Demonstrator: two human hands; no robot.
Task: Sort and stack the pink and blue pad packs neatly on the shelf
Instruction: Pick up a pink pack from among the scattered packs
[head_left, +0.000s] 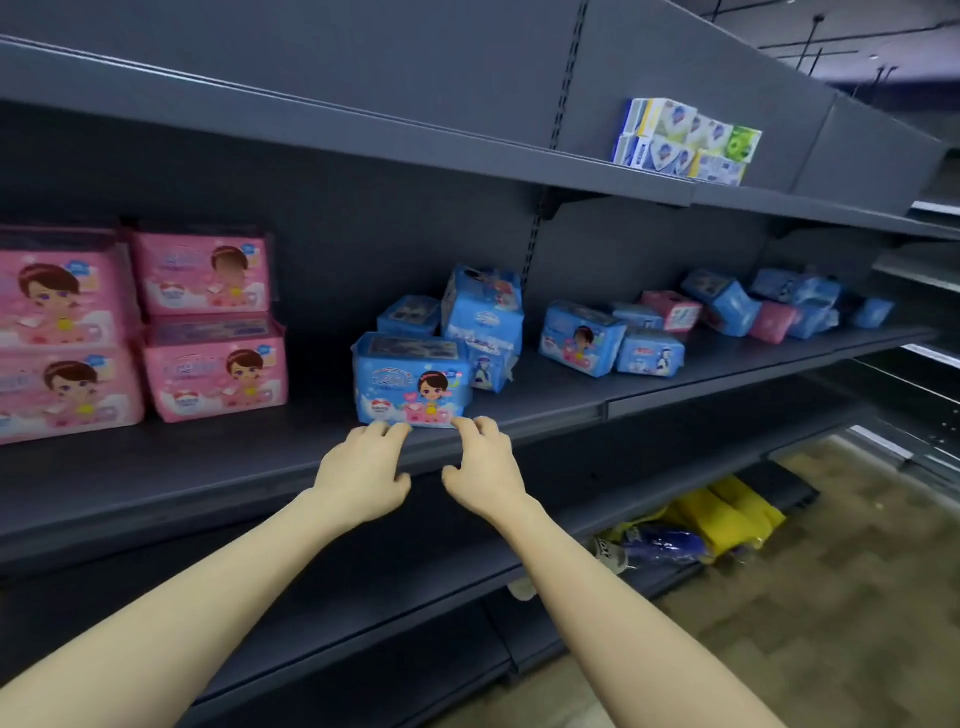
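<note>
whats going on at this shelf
A person is sorting pad packs on a dark store shelf. The left hand and the right hand both touch fingertips to the front lower edge of a blue pad pack, without gripping it. At the left, pink pad packs stand stacked two high; a jumble of blue and pink packs lies unsorted farther right.

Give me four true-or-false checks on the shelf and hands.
1. The pink plastic pad packs at the left are stacked two high. True.
2. Both hands grip a pink pack. False: the left hand and right hand touch the front blue plastic pad pack at its lower edge.
3. The heap at the right holds only blue packs. False: small pink packs lie among the blue ones.
4. The upper shelf carries small white, blue and green boxes. True.
</note>
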